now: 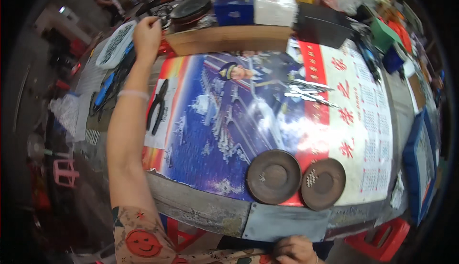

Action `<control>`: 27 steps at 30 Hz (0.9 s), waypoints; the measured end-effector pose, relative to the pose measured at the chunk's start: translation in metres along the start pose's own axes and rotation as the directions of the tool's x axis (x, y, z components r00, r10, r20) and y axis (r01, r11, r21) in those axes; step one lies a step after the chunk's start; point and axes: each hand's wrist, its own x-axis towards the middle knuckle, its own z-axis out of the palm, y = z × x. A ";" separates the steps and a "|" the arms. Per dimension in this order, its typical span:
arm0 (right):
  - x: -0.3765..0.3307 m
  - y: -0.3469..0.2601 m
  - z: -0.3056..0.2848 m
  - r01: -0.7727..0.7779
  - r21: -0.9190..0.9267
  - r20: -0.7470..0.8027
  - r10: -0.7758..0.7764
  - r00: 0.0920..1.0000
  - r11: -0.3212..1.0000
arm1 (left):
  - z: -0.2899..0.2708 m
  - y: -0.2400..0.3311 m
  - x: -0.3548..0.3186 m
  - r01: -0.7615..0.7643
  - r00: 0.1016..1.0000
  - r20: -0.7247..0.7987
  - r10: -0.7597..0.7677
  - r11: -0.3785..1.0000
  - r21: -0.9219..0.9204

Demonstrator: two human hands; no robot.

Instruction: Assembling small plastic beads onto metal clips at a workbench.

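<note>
My left arm reaches to the far left of the table, and my left hand (147, 35) is closed there, beside a white tray (115, 44) of small dark pieces. Whatever its curled fingers hold is hidden. My right hand (297, 250) is low at the front edge, fingers curled; what is in it I cannot make out. Just beyond it are two round brown dishes (274, 177), side by side. A few small pale pieces lie in the left one, and a cluster of pale beads (311, 178) lies in the right one (330, 183).
A poster (229, 135) covers much of the table. Black-handled pliers (158, 106) lie on its left, slim metal tools (308, 92) on its right half. A wooden box (229, 39) stands behind, with a blue box (233, 10). A grey plate (286, 221) sits at the front edge.
</note>
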 end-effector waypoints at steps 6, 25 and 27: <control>-0.010 0.014 0.006 -0.051 0.138 -0.019 0.054 0.998 0.989 | -0.009 0.161 -0.124 -0.243 0.778 0.431 0.457 0.852 -0.464; -0.017 0.005 0.003 0.083 -0.011 0.026 -0.083 0.996 0.997 | 0.111 0.262 -0.237 -0.544 0.683 0.380 0.623 0.782 -0.304; -0.014 0.002 0.001 0.090 -0.010 0.022 -0.089 0.996 0.996 | 0.093 0.264 -0.233 -0.387 0.745 0.398 0.535 0.833 -0.395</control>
